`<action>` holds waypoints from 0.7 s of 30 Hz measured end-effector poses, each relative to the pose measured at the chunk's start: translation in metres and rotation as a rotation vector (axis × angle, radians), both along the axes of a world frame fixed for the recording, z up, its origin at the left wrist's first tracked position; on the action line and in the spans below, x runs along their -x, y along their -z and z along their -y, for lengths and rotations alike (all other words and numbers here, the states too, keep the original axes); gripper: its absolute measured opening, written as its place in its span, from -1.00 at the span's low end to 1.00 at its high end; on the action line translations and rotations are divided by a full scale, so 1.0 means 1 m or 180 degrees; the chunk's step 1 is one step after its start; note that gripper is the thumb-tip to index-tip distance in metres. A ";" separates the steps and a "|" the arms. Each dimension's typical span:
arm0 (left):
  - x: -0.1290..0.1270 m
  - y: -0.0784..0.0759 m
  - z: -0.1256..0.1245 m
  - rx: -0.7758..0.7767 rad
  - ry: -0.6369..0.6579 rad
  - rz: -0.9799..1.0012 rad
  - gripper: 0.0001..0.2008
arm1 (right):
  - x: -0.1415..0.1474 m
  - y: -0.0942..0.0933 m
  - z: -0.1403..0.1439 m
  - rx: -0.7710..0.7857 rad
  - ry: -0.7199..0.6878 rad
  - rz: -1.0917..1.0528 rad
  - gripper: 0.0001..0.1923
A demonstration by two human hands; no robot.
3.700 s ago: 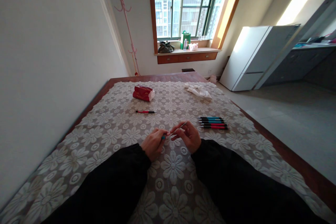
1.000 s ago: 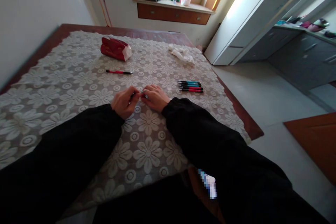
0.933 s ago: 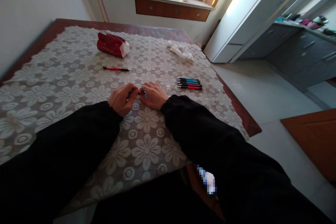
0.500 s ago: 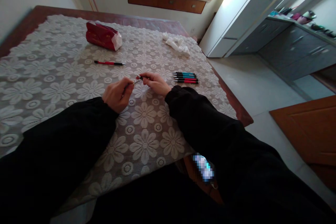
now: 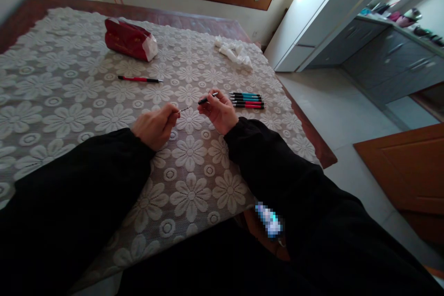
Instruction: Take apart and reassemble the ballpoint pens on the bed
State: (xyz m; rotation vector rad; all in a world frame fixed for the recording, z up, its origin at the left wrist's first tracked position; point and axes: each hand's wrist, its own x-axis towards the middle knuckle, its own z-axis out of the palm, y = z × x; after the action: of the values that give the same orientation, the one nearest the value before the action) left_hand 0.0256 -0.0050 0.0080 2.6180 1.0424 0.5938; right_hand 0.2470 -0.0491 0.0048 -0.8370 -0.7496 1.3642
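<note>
Over the near middle of the table, my left hand (image 5: 156, 126) is closed in a pinch on a thin pen refill (image 5: 185, 109). Its slim end sticks out to the right, and the rest is hidden in my fingers. To the right, my right hand (image 5: 220, 110) grips a short black pen barrel piece (image 5: 204, 100) with a silvery tip, between thumb and fingers. The two pieces are apart. Beyond my left hand lies a red and black pen (image 5: 139, 79). Several pens with teal or red barrels (image 5: 247, 100) lie in a row just right of my right hand.
A lace tablecloth (image 5: 190, 189) covers the wooden table. A dark red pouch (image 5: 128, 40) sits at the back left, and crumpled white plastic (image 5: 234, 53) at the back right. A blurred-out device (image 5: 269, 219) is below the table's front edge.
My hands have separated: the right moved right and turned with the black piece, baring the thin refill's end in my left. The view has shifted slightly.
</note>
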 end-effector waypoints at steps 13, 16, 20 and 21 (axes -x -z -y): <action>0.001 -0.003 0.001 0.0115 0.0054 -0.0062 -0.73 | 0.005 0.004 0.003 -0.0265 -0.0047 0.0328 -0.57; 0.001 -0.003 0.001 0.0060 0.0084 -0.0065 -0.73 | 0.006 0.006 0.003 -0.0358 -0.0095 0.0391 -0.56; 0.001 -0.004 0.001 0.0003 0.0092 -0.0027 -0.75 | 0.007 0.007 0.004 -0.0416 -0.0142 0.0461 -0.57; 0.001 -0.004 0.001 0.0011 0.0099 -0.0019 -0.75 | 0.007 0.007 0.003 -0.0431 -0.0139 0.0453 -0.57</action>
State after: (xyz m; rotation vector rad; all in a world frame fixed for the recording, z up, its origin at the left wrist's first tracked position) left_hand 0.0242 -0.0063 0.0125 2.6295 1.0016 0.5769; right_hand 0.2402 -0.0525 -0.0024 -0.8202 -0.9648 1.2865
